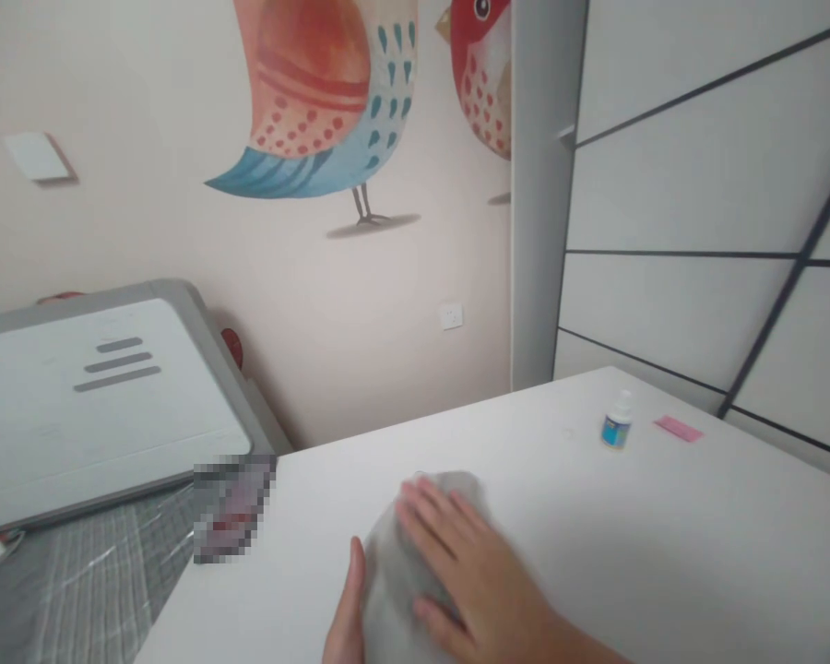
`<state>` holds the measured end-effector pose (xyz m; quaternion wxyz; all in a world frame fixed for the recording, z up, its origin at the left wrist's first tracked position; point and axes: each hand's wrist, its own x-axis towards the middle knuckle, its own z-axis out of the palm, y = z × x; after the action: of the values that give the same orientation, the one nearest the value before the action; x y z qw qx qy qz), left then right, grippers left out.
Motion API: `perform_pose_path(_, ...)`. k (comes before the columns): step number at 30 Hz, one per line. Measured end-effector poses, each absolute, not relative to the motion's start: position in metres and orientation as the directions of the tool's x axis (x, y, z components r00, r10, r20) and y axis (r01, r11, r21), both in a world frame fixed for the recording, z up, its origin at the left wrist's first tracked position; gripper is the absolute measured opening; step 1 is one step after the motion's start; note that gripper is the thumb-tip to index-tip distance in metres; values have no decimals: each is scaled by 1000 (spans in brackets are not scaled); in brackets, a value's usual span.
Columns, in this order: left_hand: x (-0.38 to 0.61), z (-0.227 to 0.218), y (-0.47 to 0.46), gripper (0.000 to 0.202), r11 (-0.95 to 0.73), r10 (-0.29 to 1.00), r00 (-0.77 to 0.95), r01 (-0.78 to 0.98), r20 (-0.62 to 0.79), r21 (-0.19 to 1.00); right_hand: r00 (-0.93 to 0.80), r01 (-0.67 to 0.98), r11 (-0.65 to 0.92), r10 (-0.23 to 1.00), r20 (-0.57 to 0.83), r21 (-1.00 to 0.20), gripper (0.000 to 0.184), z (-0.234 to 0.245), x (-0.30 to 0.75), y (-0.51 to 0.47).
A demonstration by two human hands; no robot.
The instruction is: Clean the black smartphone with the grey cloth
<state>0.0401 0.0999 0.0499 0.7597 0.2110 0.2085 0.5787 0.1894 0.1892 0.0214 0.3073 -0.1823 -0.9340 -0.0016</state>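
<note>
A soft-looking grey rounded thing, perhaps of cloth, is at the near edge of the view over the white table; its kind I cannot make out. My right hand lies flat across its top and right side, fingers stretched out and slightly blurred. Along its left edge is my left hand, with one digit pointing up and the rest hidden behind or under the grey thing. The left hand appears to hold it from that side. The lower part of the grey thing runs out of view.
On the white table stand a small white bottle with a blue label and, beside it, a flat pink strip. A blurred-out item lies at the left edge. A white-and-grey board is at left; a panelled cabinet rises at right.
</note>
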Motion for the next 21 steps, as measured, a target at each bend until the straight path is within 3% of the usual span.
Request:
perform_pose_path(1,44,51,99,46,239,970,226,-799,-93,553,-679,435,878,466,567,-200,71,27,195,189)
perform_pose_path(3,53,51,99,51,222,975,171,-828,-145,515,-627,491,826,556,546,-276,67,34,201,183)
perform_pose_path(5,57,52,98,54,194,973,113,-870,-200,454,-708,401,875,484,514,-272,67,37,200,170)
perform_pose_path(8,53,54,96,44,201,952,87,-901,-293,384,-855,155,957,254,452,-245,73,38,192,155)
perform_pose_path(10,52,57,95,45,185,947,60,-905,-316,383,-858,132,959,236,455,-249,74,37,191,159)
perform_pose_path(14,64,68,98,62,194,963,83,-875,-258,444,-646,415,856,515,563,-307,66,33,198,184)
perform_pose_path(16,72,73,99,66,225,954,98,-856,-282,465,-607,464,832,549,574,-305,64,31,200,183)
perform_pose_path(19,76,78,99,59,85,923,-108,-879,-370,468,-762,304,928,372,530,-214,67,30,197,164)
perform_pose_path(21,73,79,100,53,102,879,-130,-889,-460,447,-842,160,970,230,487,-182,69,32,194,157)
